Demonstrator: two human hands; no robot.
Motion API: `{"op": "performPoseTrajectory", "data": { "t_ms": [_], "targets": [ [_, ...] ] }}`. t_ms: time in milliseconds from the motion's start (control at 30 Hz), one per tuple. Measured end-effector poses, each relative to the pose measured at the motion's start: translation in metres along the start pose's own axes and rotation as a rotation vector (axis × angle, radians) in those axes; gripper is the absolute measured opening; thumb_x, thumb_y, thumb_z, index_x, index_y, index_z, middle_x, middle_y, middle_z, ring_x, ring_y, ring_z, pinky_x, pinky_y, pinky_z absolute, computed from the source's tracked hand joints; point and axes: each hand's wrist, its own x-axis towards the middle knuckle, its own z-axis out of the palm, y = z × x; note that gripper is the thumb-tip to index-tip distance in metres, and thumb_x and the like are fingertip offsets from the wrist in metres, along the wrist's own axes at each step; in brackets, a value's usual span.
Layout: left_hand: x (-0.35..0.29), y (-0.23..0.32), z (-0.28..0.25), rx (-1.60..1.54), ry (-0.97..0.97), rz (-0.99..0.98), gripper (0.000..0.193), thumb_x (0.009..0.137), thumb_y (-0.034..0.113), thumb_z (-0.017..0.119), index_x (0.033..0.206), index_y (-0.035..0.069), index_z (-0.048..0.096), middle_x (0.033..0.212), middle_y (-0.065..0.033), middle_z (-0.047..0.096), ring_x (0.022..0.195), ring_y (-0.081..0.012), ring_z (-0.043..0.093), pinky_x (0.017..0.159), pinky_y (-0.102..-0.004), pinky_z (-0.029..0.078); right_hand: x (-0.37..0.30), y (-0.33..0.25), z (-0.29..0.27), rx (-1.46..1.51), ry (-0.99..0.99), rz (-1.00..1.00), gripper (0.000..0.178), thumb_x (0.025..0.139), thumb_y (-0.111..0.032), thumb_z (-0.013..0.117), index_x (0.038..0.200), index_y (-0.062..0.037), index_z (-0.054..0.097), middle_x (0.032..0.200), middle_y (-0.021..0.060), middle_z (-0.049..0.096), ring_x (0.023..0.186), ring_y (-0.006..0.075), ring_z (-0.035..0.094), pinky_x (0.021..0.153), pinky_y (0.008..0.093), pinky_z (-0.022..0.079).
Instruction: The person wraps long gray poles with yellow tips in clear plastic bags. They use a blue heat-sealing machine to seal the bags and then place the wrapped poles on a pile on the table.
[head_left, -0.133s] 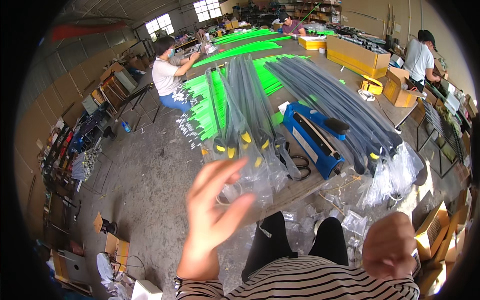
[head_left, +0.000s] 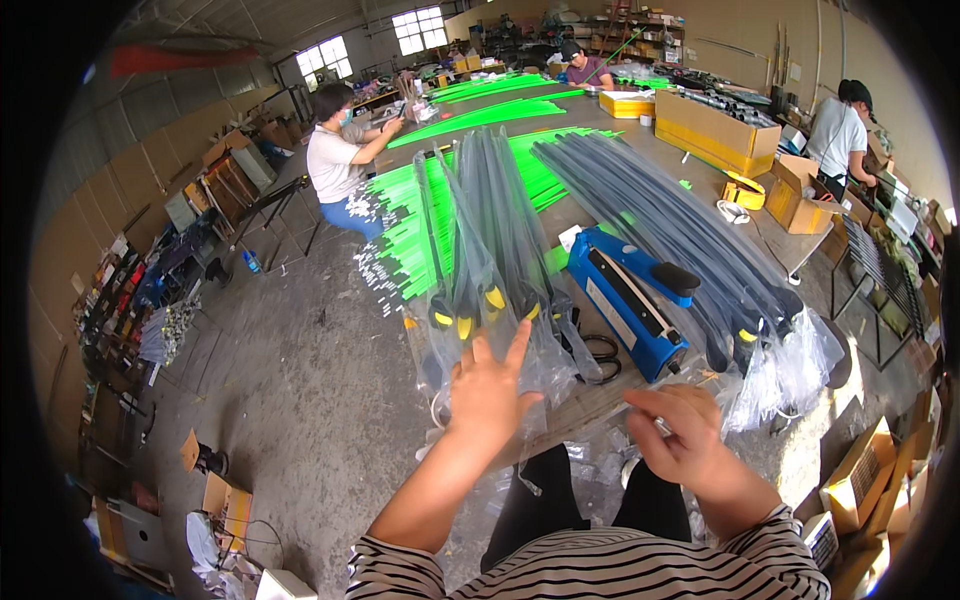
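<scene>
My left hand is open, its fingers spread over the near ends of several clear plastic sleeves. Dark, rod-like things with yellow-marked ends lie inside these sleeves. Whether the fingertips touch the plastic I cannot tell. Off the table's near edge hovers my right hand, index finger stretched to the left, thumb apart from it, nothing visible in its grip. Between the sleeves and a second bundle of dark sleeved rods sits a blue hand-lever bag sealer. Black-handled scissors lie beside it, partly under plastic.
Bright green strips fan out beyond the sleeves, overhanging the table's left side. A yellow tape dispenser and cardboard boxes stand at the right. One person sits at the left; two others work farther off. Plastic scraps litter the floor below.
My left hand has reached forward onto the sleeves' near ends. My right hand has come up and left from the lower right, its fist loosening.
</scene>
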Motion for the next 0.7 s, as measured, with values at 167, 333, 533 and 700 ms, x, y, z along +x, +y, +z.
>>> {"op": "performPoseTrajectory", "data": {
  "t_ms": [167,333,533,700],
  "targets": [
    [-0.002,-0.005,0.025,-0.19,0.055,0.028,0.029,0.062,-0.003,0.057,0.091,0.001,0.061,0.082,-0.0101,0.057,0.067,-0.028,0.059,0.059,-0.0331,0.049,-0.004,0.063,0.058,0.221,-0.099,0.557,0.023,0.079,-0.012,0.061,0.094,0.0052,0.057,0.071,0.0111,0.06,0.059,0.0133,0.058,0.05,0.0247,0.044],
    [-0.012,0.033,0.008,-0.407,0.178,0.286,0.026,0.062,-0.001,0.055,0.088,-0.001,0.06,0.081,-0.0088,0.052,0.067,-0.0226,0.056,0.057,-0.0305,0.047,0.025,0.109,0.092,0.811,-0.211,1.149,0.042,0.083,-0.031,0.058,0.108,0.0021,0.051,0.094,0.0084,0.058,0.08,0.0136,0.056,0.067,0.0276,0.046],
    [-0.048,0.076,0.001,-0.604,0.144,0.633,0.028,0.068,0.005,0.058,0.093,-0.006,0.057,0.086,-0.0112,0.053,0.069,-0.0212,0.056,0.056,-0.0282,0.046,0.022,0.097,0.102,1.074,-0.386,1.431,0.037,0.079,-0.032,0.062,0.098,-0.0003,0.055,0.078,0.0045,0.058,0.072,0.014,0.056,0.064,0.0315,0.048],
    [-0.056,0.074,0.005,-0.861,0.171,0.587,0.028,0.068,0.013,0.069,0.089,-0.002,0.06,0.086,-0.0105,0.057,0.069,-0.0208,0.059,0.058,-0.0279,0.048,-0.027,0.096,0.068,1.07,-0.259,1.284,0.027,0.079,-0.02,0.061,0.091,0.0027,0.056,0.071,0.0075,0.057,0.059,0.0149,0.055,0.053,0.0278,0.047]
  ]
}}
